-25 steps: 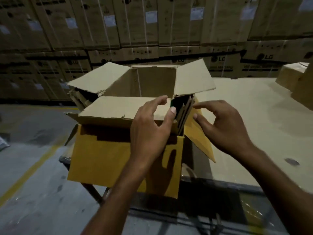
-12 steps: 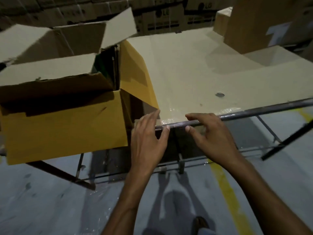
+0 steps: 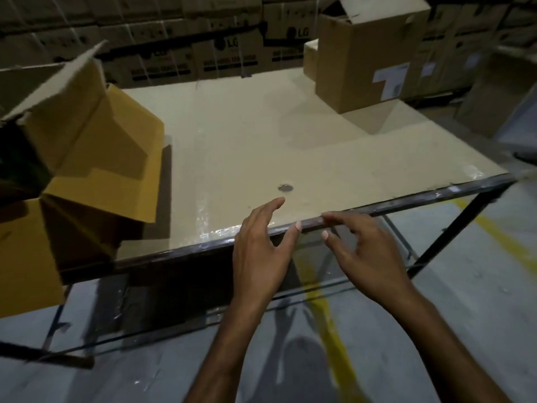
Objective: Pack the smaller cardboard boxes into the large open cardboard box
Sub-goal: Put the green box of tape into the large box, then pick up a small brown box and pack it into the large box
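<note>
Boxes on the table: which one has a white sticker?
The tall brown box at the far right corner; the yellow open box on the left shows none.

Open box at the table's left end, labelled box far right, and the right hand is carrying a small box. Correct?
Not the last part: the head view shows the right hand empty, spread open over the table near edge. The open box at the left end and the labelled box at far right are as you say.
</note>
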Action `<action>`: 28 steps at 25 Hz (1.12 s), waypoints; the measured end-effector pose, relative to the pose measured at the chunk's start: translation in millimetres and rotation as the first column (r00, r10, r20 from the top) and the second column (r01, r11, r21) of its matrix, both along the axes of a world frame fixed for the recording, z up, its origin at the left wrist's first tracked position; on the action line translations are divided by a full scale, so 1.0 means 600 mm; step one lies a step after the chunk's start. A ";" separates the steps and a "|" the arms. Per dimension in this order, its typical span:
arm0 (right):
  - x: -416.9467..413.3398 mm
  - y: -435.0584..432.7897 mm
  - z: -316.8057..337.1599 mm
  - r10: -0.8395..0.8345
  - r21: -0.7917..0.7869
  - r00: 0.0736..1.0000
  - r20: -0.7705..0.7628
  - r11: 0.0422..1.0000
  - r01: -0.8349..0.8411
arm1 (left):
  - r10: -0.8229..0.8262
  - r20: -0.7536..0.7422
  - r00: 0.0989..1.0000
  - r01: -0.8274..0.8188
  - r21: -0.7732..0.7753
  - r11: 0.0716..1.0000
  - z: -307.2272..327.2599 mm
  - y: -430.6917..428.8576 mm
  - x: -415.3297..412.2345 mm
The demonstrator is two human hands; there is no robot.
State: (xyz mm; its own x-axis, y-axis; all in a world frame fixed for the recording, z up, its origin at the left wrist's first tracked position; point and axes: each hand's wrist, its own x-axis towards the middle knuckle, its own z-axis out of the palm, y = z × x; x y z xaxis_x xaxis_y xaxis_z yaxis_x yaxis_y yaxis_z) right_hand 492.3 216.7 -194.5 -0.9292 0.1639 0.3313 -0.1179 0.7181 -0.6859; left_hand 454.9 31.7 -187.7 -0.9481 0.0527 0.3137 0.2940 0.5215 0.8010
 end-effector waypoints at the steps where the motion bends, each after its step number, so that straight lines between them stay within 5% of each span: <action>1: -0.011 0.040 0.007 -0.001 0.011 1.000 -0.012 1.000 0.001 | -0.014 -0.012 1.000 0.014 0.012 1.000 0.006 0.040 -0.011; 20: -0.499 0.501 0.093 -0.004 0.049 0.992 -0.124 0.999 0.011 | -0.080 0.003 0.997 0.080 0.052 0.995 0.082 0.488 -0.461; 28: -0.785 0.746 0.141 0.038 0.162 0.976 -0.215 0.987 -0.003 | 0.035 0.019 0.999 -0.037 0.107 0.994 0.099 0.673 -0.665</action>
State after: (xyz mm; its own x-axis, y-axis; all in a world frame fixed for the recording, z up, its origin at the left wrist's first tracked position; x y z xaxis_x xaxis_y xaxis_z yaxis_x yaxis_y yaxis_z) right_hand 21.1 664.3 -109.7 -0.8350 0.0741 0.5452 -0.2671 0.8118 -0.5193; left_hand 56.0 435.4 -128.3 -0.9541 -0.0146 0.2991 0.2621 0.4422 0.8578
